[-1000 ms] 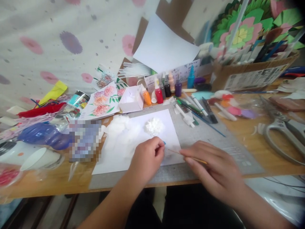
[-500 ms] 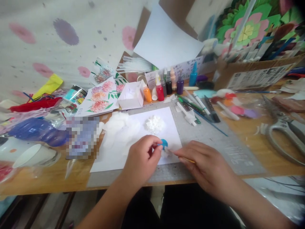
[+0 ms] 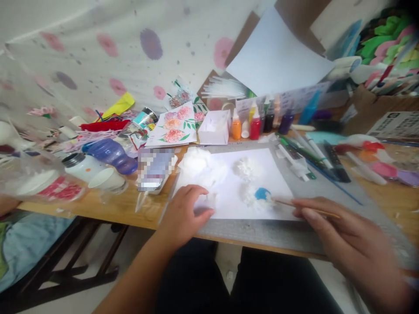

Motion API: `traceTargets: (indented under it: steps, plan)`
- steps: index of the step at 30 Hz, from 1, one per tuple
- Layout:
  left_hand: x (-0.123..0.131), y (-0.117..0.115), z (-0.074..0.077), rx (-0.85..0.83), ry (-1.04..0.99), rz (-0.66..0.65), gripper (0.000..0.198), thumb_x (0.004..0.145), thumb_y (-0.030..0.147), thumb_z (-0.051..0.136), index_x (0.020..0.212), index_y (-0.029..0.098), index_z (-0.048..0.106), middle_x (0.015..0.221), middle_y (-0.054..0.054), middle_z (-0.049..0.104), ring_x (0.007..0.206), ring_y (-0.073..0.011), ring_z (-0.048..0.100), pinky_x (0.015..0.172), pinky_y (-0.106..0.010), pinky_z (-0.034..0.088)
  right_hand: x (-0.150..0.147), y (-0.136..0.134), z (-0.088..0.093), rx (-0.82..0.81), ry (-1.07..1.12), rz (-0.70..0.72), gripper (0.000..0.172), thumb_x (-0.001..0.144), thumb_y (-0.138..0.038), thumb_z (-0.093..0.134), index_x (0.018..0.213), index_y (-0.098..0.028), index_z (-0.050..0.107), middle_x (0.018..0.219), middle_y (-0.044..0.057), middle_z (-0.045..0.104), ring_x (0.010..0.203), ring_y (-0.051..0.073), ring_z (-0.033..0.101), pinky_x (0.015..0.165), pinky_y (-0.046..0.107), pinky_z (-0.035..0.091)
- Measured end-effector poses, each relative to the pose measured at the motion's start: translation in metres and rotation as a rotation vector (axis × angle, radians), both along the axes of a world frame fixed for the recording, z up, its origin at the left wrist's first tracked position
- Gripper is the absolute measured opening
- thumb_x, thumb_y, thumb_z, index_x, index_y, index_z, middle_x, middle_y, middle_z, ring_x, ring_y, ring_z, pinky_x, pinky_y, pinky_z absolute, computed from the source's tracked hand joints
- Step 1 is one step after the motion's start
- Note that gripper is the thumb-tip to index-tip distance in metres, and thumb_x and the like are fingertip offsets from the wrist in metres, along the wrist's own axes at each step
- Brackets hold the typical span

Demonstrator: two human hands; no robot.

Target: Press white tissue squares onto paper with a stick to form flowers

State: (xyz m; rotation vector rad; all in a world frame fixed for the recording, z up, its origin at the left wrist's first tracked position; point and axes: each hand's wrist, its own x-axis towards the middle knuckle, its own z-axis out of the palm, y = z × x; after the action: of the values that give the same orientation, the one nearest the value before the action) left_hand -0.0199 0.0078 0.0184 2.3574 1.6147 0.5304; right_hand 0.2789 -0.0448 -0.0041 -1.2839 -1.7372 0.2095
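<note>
A white paper sheet (image 3: 281, 174) lies on a grey cutting mat (image 3: 356, 205). Two white crumpled tissue clumps sit on the sheet, and the nearer one (image 3: 250, 194) carries a blue blot (image 3: 262, 193). My right hand (image 3: 343, 235) pinches a thin wooden stick (image 3: 294, 205) whose tip touches that blue spot. My left hand (image 3: 185, 213) rests on the sheet's left part, fingers curled down on a small white tissue piece (image 3: 207, 201). A loose pile of white tissue (image 3: 199, 163) lies just beyond it.
Several small dye bottles (image 3: 255, 126) and a white box (image 3: 214, 126) stand behind the sheet. Flower paintings (image 3: 173, 128) lie to the left. Pens (image 3: 314, 157) are at right, cups and a blue bottle (image 3: 111, 155) at left, a cardboard box (image 3: 376, 109) at back right.
The camera swung left. My left hand let go of the blue-spotted tissue and moved left onto another white piece. The right hand's stick now touches the blue spot.
</note>
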Motion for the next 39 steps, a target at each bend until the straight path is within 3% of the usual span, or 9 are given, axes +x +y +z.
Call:
traceTargets:
  steps: [4, 10, 15, 22, 32, 35, 39]
  plan:
    - [0.014, 0.001, 0.0, -0.028, -0.097, 0.058, 0.024, 0.077, 0.027, 0.067, 0.099, 0.023, 0.058, 0.102, -0.004, 0.061, 0.097, -0.0227, 0.058, 0.085, -0.037, 0.046, 0.002, -0.003, -0.002, -0.056, 0.016, -0.046, 0.018, 0.09, -0.035, 0.053, 0.096, -0.029, 0.068, 0.085, 0.002, 0.074, 0.075, 0.023, 0.072, 0.061, 0.032, 0.058]
    - [0.025, 0.011, -0.01, 0.039, -0.071, 0.073, 0.004, 0.077, 0.019, 0.064, 0.08, 0.02, 0.061, 0.088, -0.003, 0.061, 0.088, -0.0223, 0.056, 0.079, -0.037, 0.045, -0.002, 0.001, -0.001, -0.051, 0.001, -0.061, 0.022, 0.088, -0.039, 0.053, 0.091, -0.026, 0.07, 0.078, 0.001, 0.075, 0.062, 0.019, 0.071, 0.053, 0.028, 0.057]
    - [0.026, 0.015, -0.017, 0.062, -0.097, 0.036, 0.014, 0.076, 0.009, 0.057, 0.073, 0.021, 0.062, 0.087, -0.003, 0.06, 0.087, -0.0206, 0.055, 0.08, -0.035, 0.044, -0.003, 0.003, -0.004, -0.092, 0.047, -0.042, 0.02, 0.087, -0.038, 0.055, 0.09, -0.024, 0.069, 0.07, 0.0, 0.073, 0.056, 0.017, 0.069, 0.051, 0.026, 0.055]
    - [0.012, 0.019, -0.013, -0.026, -0.244, -0.031, 0.011, 0.082, 0.016, 0.05, 0.074, 0.019, 0.057, 0.084, -0.001, 0.057, 0.079, -0.0153, 0.056, 0.074, -0.028, 0.046, -0.006, 0.003, -0.009, -0.207, 0.567, -0.181, 0.024, 0.089, -0.043, 0.054, 0.085, -0.021, 0.064, 0.061, -0.001, 0.064, 0.052, 0.014, 0.064, 0.052, 0.026, 0.053]
    - [-0.021, 0.043, -0.011, -0.105, -0.292, -0.018, 0.015, 0.079, 0.032, 0.055, 0.072, 0.019, 0.058, 0.08, -0.001, 0.061, 0.075, -0.0163, 0.057, 0.071, -0.028, 0.046, -0.005, 0.001, 0.004, -0.422, 0.67, 0.045, 0.035, 0.09, -0.05, 0.05, 0.081, -0.017, 0.06, 0.058, -0.002, 0.061, 0.046, 0.012, 0.062, 0.047, 0.023, 0.051]
    - [-0.013, 0.037, -0.003, -0.089, -0.312, 0.008, 0.016, 0.081, 0.033, 0.054, 0.077, 0.018, 0.058, 0.076, -0.001, 0.06, 0.072, -0.0156, 0.057, 0.068, -0.027, 0.045, -0.004, 0.0, -0.001, -0.39, 0.749, 0.083, 0.031, 0.09, -0.046, 0.052, 0.081, -0.018, 0.061, 0.059, -0.002, 0.061, 0.047, 0.012, 0.061, 0.049, 0.024, 0.051]
    - [0.03, 0.023, 0.024, -0.07, -0.362, -0.044, 0.014, 0.082, 0.032, 0.057, 0.078, 0.019, 0.06, 0.082, -0.001, 0.062, 0.079, -0.0163, 0.057, 0.074, -0.028, 0.044, -0.004, 0.001, -0.013, -0.236, 0.873, 0.051, 0.021, 0.09, -0.039, 0.055, 0.086, -0.019, 0.063, 0.068, -0.001, 0.063, 0.057, 0.012, 0.062, 0.057, 0.026, 0.051]
